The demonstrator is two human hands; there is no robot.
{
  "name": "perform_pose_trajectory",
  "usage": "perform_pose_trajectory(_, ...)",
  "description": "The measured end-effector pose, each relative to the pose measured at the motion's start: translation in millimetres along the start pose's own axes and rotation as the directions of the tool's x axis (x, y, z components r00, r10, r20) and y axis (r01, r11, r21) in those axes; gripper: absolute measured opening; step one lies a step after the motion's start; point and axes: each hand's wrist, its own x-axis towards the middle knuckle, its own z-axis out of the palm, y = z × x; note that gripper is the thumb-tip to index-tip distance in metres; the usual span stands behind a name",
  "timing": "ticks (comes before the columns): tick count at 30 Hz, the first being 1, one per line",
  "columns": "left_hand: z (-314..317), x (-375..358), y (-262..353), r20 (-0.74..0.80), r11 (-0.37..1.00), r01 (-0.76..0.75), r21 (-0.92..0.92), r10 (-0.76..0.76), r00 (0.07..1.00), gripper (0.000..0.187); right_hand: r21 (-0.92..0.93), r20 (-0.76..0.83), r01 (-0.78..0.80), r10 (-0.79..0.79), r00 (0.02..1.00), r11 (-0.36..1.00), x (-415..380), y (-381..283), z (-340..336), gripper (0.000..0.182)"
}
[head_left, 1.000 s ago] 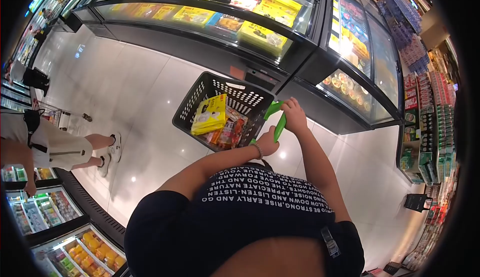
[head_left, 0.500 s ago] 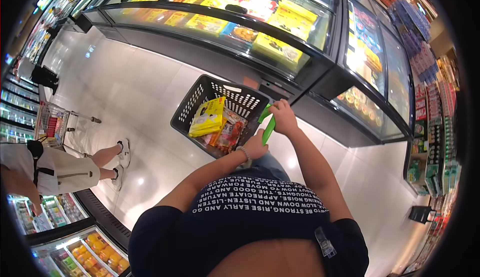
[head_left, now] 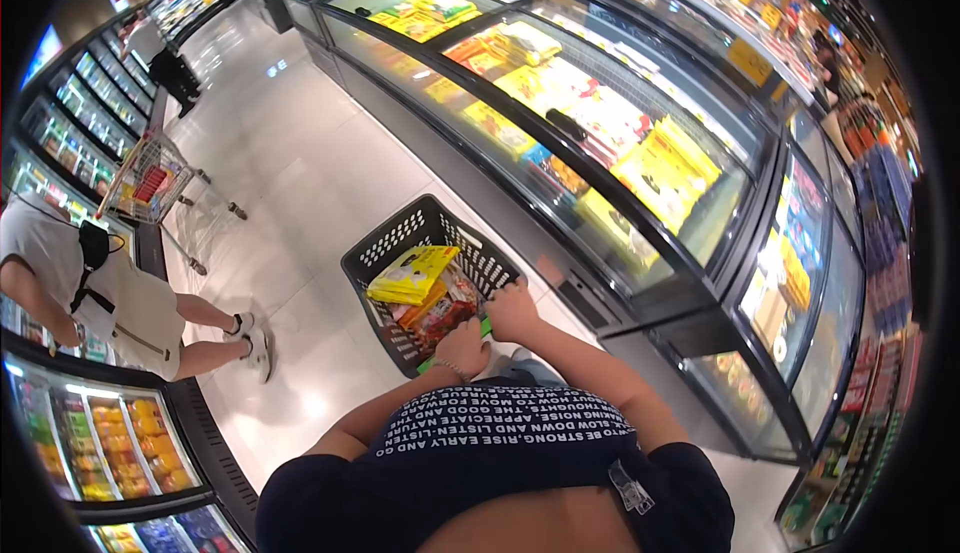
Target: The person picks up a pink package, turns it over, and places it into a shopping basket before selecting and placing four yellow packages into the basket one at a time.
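Note:
A dark grey shopping basket with perforated walls stands on the floor just in front of me. Yellow flat packets lie in it, on top of a red and orange food packet. My left hand is closed round the basket's green handle, low over the near rim. Fingers curled, my right hand grips the same handle near its right end, beside the basket's right wall. The hands cover most of the handle.
A long glass-topped freezer with yellow packages runs along my right. To my left stands a person in light shorts, beside a metal shopping cart. Fridge cabinets line the left side. Farther off is another person.
My view has turned, and the freezer now runs diagonally on the right. Both hands have moved left and lower with the green handle, which now lies flatter and closer to the basket.

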Motion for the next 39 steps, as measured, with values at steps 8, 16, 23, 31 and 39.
perform_pose_trajectory(8,-12,40,-45,-0.272,0.992,0.001,0.125,0.033,0.962,0.022,0.273,0.386,0.289,-0.379,0.841,0.918,94,36,-24,0.033)
perform_pose_trajectory(16,-51,66,-105,-0.27,0.982,-0.059,0.181,0.108,0.957,0.023,0.373,0.349,0.358,-0.486,0.801,0.856,157,22,-15,0.031)
perform_pose_trajectory(23,-126,77,-216,-0.112,0.939,-0.152,0.307,0.194,0.975,0.024,0.668,0.34,0.228,-0.563,0.753,0.708,215,-27,-23,0.045)
perform_pose_trajectory(31,-231,149,-362,0.024,0.751,-0.461,0.474,0.512,0.859,0.012,0.736,0.194,0.284,-0.593,0.781,0.614,297,-53,15,0.061)
perform_pose_trajectory(39,-297,246,-447,-0.388,0.678,0.197,0.708,0.141,0.911,0.033,0.748,0.429,-0.273,-0.127,0.894,0.604,257,34,38,0.045)
